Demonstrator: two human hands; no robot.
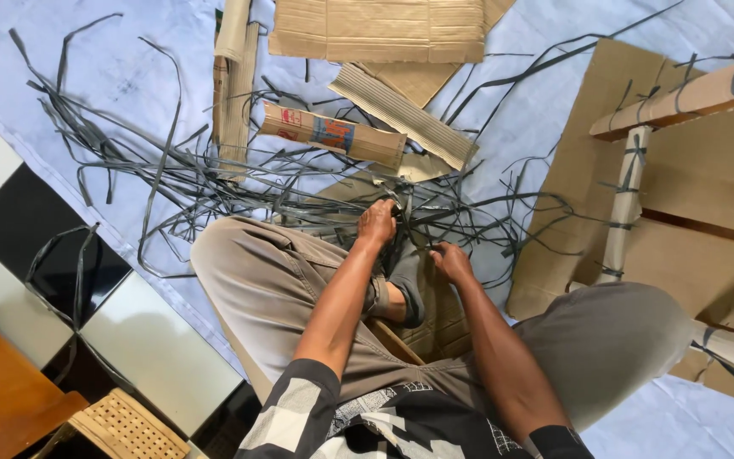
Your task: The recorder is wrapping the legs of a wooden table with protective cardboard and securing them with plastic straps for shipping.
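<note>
Head view: both forearms are stretched down between the knees. The left hand [377,223] is curled around grey plastic straps [214,174] on the pale sheet [129,68]; the right hand [450,260] is pinched on one. Straps: too tangled for counting.

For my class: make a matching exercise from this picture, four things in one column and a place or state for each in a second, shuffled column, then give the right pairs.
Things
1. left hand
2. right hand
3. printed cardboard piece
4. wrapped wooden frame

Places or states
A. at the right edge, bound with cardboard and dark strips
B. closed on a bundle of grey straps
C. lying on the pale sheet, above the hands
D. resting on flat cardboard between the knees

Pairs: 1-B, 2-D, 3-C, 4-A
</note>
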